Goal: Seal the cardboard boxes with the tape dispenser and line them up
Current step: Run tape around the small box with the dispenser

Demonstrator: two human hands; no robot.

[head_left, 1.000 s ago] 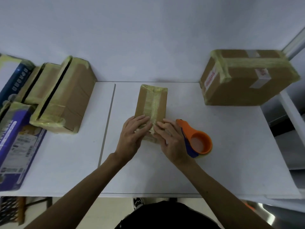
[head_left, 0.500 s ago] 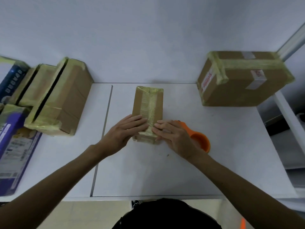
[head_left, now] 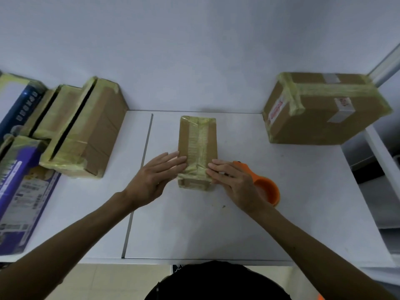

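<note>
Brown cardboard box [head_left: 198,146], striped with yellowish tape, lay near the white surface's [head_left: 238,230] far edge. Left hand [head_left: 154,178] and right hand [head_left: 234,184] pressed flat, straight-fingered, against its near end. Orange tape dispenser [head_left: 267,188] sat just beside the right hand.

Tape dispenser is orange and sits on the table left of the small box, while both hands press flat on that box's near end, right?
No. The head view shows the tape dispenser on the table right of the small box, partly behind the right hand. It is orange, and that hand and the left hand press flat on the box's near end.
</note>
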